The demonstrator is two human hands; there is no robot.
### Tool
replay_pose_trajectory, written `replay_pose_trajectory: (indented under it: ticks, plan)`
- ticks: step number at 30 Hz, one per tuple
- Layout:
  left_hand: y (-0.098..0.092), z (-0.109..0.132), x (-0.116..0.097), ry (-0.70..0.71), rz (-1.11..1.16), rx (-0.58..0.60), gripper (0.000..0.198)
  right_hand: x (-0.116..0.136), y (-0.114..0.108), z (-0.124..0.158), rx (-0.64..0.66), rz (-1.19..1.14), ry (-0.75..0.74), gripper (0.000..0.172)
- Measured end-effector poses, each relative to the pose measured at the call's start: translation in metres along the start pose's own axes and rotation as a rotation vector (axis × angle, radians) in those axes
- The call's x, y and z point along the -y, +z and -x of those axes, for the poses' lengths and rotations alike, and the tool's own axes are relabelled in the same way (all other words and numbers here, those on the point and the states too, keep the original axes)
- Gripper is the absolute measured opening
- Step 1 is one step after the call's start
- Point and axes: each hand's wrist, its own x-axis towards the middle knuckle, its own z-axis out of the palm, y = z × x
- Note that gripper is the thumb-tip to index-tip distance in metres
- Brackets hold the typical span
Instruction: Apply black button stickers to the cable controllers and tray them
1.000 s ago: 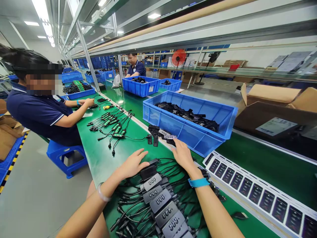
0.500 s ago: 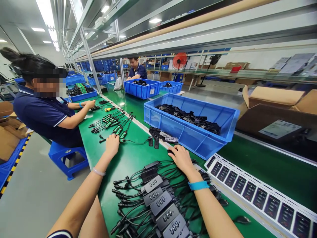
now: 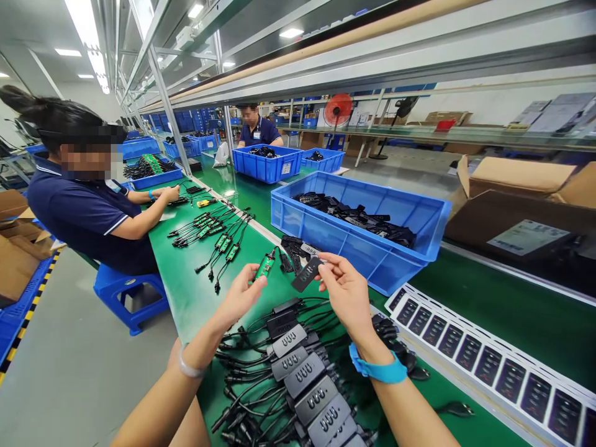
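Across the green bench (image 3: 186,295) from my remote view, a blue bin (image 3: 321,230) stands at 1 o'clock, beyond both loaded hands. My right hand (image 3: 347,295), nearer the bin, pinches a black cover (image 3: 305,276) at its fingertips' 8 o'clock, while my left hand (image 3: 237,299) closes thumb and fingers on a green circuit board (image 3: 265,267). Both pieces point roughly toward 1 o'clock, apart, the cover at the board's 3 o'clock.

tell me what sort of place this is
Probably an electronics assembly workshop: wired green circuit boards lie in rows on a long green workbench, and a blue plastic crate holds a heap of black plastic covers.
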Motion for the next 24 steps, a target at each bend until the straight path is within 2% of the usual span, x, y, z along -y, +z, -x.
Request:
replay_pose_trajectory:
  ticks: [4, 6, 8, 13, 17, 19, 21, 24]
  plan:
    - [0.013, 0.018, -0.016, -0.174, 0.522, 0.282, 0.048, 0.013, 0.014, 0.012, 0.114, -0.101, 0.079, 0.024]
    - [0.015, 0.023, -0.022, -0.218, 0.654, 0.326, 0.058, 0.011, 0.018, 0.015, 0.167, -0.107, 0.11, 0.024]
    - [0.016, 0.025, -0.026, -0.226, 0.667, 0.344, 0.06, 0.008, 0.02, 0.017, 0.204, -0.097, 0.129, 0.024]
    - [0.018, 0.029, -0.028, -0.191, 0.584, 0.404, 0.055, 0.0, 0.022, 0.02, 0.247, -0.052, 0.133, 0.025]
    - [0.018, 0.033, -0.025, -0.107, 0.47, 0.341, 0.05, 0.004, 0.024, 0.02, 0.257, -0.163, 0.21, 0.039]
    - [0.018, 0.036, -0.024, -0.034, 0.35, 0.306, 0.045, 0.008, 0.024, 0.02, 0.336, -0.209, 0.245, 0.043]
    - [0.017, 0.039, -0.024, 0.048, 0.191, 0.279, 0.039, 0.011, 0.023, 0.02, 0.431, -0.202, 0.235, 0.04]
    - [0.017, 0.043, -0.028, 0.127, -0.045, 0.255, 0.03, 0.01, 0.022, 0.022, 0.441, -0.149, 0.147, 0.035]
